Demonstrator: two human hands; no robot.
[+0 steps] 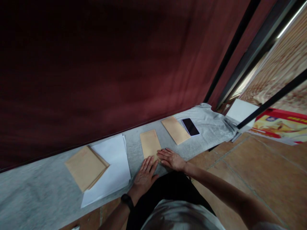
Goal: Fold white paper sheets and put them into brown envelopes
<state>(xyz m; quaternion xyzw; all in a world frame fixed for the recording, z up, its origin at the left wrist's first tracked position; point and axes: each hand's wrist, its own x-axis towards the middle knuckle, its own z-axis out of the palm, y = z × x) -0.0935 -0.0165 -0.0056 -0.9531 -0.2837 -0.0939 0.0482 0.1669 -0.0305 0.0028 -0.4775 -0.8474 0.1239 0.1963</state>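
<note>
Both hands lie flat and open, side by side, fingers spread. The left hand [145, 174] and right hand [171, 158] press on the near end of a brown paper envelope [150, 143], apparently pinning it flat against the grey cloth-covered ledge [43, 188]. The fingers hide the envelope's near edge, and its faint red print is unreadable. Left of the hands lies an envelope stack [85, 166] on white sheets [115, 166]. Beyond the right hand lie a second envelope [175, 129] and a smartphone [190, 126].

A dark red curtain [107, 64] fills the back. Below it runs a grey cloth-covered ledge [35, 191]. Right of it stand black frame bars [229, 51], and lower right of it lie terracotta floor tiles [259, 166].
</note>
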